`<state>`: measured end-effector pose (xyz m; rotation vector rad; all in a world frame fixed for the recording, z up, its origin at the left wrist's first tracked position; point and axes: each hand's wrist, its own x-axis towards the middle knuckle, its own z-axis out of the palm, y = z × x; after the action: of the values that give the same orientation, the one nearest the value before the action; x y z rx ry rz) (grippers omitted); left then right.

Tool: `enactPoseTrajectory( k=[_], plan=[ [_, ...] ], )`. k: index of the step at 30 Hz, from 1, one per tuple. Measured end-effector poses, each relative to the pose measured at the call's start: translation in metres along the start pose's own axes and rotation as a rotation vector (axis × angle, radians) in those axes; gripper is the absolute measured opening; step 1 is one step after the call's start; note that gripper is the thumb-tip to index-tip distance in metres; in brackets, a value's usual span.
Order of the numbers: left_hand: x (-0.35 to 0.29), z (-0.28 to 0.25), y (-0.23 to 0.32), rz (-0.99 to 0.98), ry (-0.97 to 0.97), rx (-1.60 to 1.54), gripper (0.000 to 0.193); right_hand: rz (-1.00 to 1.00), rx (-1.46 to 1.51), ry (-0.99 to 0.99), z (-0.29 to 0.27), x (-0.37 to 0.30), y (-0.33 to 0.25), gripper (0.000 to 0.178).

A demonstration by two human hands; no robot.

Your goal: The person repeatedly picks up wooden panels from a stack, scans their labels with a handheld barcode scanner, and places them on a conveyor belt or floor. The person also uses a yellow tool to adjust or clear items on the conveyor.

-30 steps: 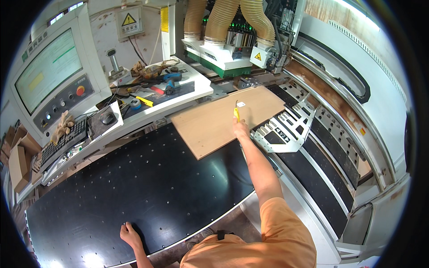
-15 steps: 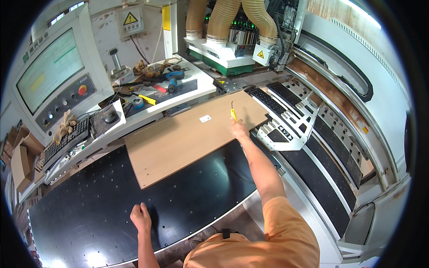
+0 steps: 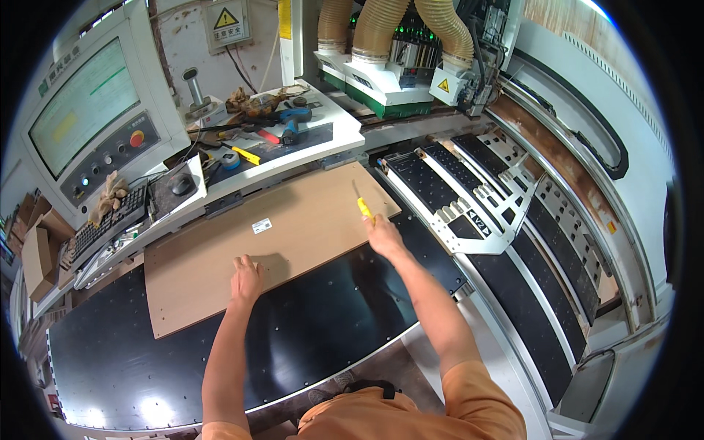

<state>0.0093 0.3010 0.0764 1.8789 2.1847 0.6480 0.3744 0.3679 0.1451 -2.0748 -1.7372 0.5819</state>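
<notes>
Evidently, in the head view, the right hand [image 3: 383, 236] is clamped on a yellow-handled hand tool [image 3: 364, 207], whose slim metal tip points away from the person, over the right part of a flat brown wood panel [image 3: 308, 209]. The left hand [image 3: 248, 280] is over the panel's near side, its fingers loosely bent and slightly apart; whether they touch the surface, I cannot tell. The panel lies flat on a black table [image 3: 315, 323] dotted with small studs, along the table's far side, and bears a small white label [image 3: 262, 226] left of its middle. Beyond it stands a white workbench [image 3: 339, 114] with a cluttered top, including a blue-handled power tool [image 3: 290, 130] and a yellow cutter [image 3: 246, 154]. To the left are a computer mouse [image 3: 180, 183], a keyboard [image 3: 110, 220] with a work glove [image 3: 111, 195] on it, and a control monitor [image 3: 84, 106]. To the panel's right, a white slotted plate [image 3: 484, 242] sits over the machine bed [image 3: 506, 293].
</notes>
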Motion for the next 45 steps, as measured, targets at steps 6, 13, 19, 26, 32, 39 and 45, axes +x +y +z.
enactPoseTrajectory(
  k=[6, 13, 19, 26, 32, 39, 45],
  plan=[
    [0.020, 0.036, 0.002, -0.141, -0.007, 0.028, 0.045, -0.071, 0.015, -0.130, 0.005, -0.024, -0.012, 0.054],
    [-0.001, 0.036, 0.006, -0.112, 0.070, 0.102, 0.044, -0.072, 0.102, 0.011, -0.009, -0.010, 0.043, 0.054],
    [-0.054, 0.026, 0.005, -0.182, 0.000, 0.170, 0.045, 0.229, 0.484, 0.595, -0.019, -0.109, 0.191, 0.030],
    [-0.124, 0.004, -0.021, -0.203, 0.046, 0.158, 0.044, 0.498, 1.375, 0.698, 0.103, -0.230, 0.239, 0.048],
    [-0.172, -0.035, -0.050, -0.256, 0.063, 0.087, 0.034, 0.088, 0.577, 0.259, 0.203, -0.246, 0.227, 0.038],
    [-0.220, -0.070, -0.097, -0.259, 0.036, 0.096, 0.034, -0.383, 0.090, -1.317, 0.095, -0.251, 0.176, 0.034],
    [-0.252, -0.095, -0.140, -0.224, 0.125, 0.094, 0.031, -0.635, 0.141, -0.309, 0.024, -0.183, 0.046, 0.032]
  ],
)
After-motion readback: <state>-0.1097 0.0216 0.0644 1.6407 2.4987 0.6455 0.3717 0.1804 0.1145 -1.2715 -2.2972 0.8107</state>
